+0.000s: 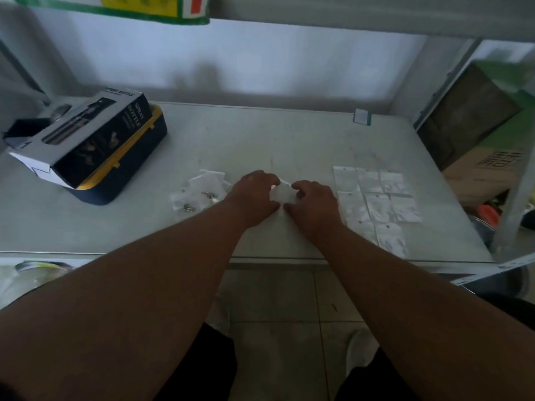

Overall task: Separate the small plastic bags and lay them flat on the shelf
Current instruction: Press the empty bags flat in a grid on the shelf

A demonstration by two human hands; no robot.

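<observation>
**Both hands pinch one small bag at mid-shelf**

Bare forearms reach up from the bottom of the view and meet over the middle of the pale shelf. Between them, the left hand and the right hand each hold an edge of one small clear plastic bag, fingers curled round it, just above the shelf surface.

To the left of the hands, touching none of them, lies a loose heap of unsorted bags, overlapping and crumpled, with small metal parts showing inside. To the right, a grid of flat bags lies edge to edge in rows, reaching toward the shelf's front edge.

At the far left of the shelf, a dark spray bottle box rests tilted on a navy and yellow case. A cardboard carton stands beyond the right upright of the shelf.
</observation>
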